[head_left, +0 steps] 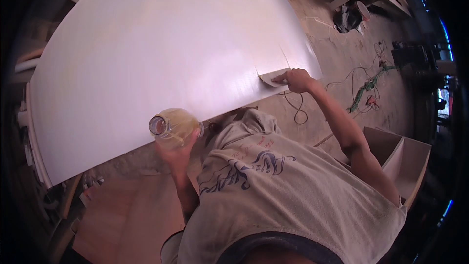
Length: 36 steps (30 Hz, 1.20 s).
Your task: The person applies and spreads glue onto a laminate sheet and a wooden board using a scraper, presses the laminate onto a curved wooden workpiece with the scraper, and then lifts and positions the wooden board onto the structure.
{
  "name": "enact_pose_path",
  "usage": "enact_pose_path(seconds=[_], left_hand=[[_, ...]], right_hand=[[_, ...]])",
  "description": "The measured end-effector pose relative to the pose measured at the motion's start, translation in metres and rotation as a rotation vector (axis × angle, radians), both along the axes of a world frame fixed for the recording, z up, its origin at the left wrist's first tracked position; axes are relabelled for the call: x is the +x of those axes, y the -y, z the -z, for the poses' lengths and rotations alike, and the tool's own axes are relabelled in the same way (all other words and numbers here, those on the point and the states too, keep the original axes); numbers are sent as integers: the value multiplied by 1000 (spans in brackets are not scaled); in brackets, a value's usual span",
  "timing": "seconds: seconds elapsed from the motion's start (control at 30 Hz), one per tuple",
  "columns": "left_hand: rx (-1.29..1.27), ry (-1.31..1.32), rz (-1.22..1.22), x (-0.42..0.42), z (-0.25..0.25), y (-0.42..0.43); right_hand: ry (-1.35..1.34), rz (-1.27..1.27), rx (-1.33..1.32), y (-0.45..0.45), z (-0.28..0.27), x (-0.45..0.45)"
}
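Note:
My left hand [177, 150] is wrapped around a clear bottle [178, 123] with a yellowish coating or content. The bottle is tilted, its round mouth facing left, near the front edge of a large white sheet [161, 44]. Out to the right, my right hand [299, 80] grips a thin, flat spreader [273, 77], its wide edge lying against the glossy surface of the sheet. Faint streaks show on the sheet just beyond the spreader.
A brown wooden board [129, 215] lies below the sheet at the left. An open wooden box [403, 159] stands by my right arm. Green cord [365, 90] and loose wires lie on the concrete floor, with a black bag [347, 19] farther back.

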<state>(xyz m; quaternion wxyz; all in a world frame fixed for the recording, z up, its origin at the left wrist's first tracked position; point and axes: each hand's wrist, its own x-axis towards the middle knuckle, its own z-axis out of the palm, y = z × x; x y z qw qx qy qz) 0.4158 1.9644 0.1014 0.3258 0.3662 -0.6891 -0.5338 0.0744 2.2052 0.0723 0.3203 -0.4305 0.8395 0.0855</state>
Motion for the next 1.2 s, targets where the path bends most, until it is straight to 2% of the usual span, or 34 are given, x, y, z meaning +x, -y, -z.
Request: enact_pose_path(seconds=[0.1,0.2,0.23,0.33,0.37,0.47,0.53,0.6,0.63,0.67,0.73,0.8,0.87,0.93,1.03,1.13,1.2], left_hand=[[-25,18,56,11,-2,3],[-81,31,83,15,-3,2],[-112,29,79,18,-2,4],[-119,-34,1,24,9,-4],[-116,-16,-9,27,8,-7],[-123,14,-10,29,8,-6],[-127,15,-9,30,14,-5],[-98,-26,-25,25,4,-9],[-85,-44,-34,23,0,-11],[-89,-75,-68,22,-1,-13],[-85,-137,-150,19,0,-20],[-55,-60,-131,23,1,-21],[-35,-5,-130,25,0,-21],[-21,17,-159,20,-2,-24],[-119,10,-230,14,-4,-30],[28,-24,-200,9,-14,-33],[28,-16,-148,14,-8,-31]], right_hand=[[31,1,-29,-15,-6,25],[72,31,90,-23,-18,27],[178,76,55,-32,-11,19],[183,134,-238,-44,-20,-6],[191,121,-434,-31,-43,-9],[38,134,-485,19,-81,-21],[27,146,-614,36,-25,-54],[-168,312,-387,67,-18,-29],[-261,204,-563,61,19,-30],[-339,3,-616,49,52,-38],[-262,-34,-379,46,43,-42],[-247,-31,-330,52,23,-59],[-281,-105,-435,63,22,-85],[-326,-111,-346,76,26,-101],[-205,-233,-531,65,59,-121],[-74,-106,-251,47,43,-117],[-44,-101,-158,29,26,-103]])
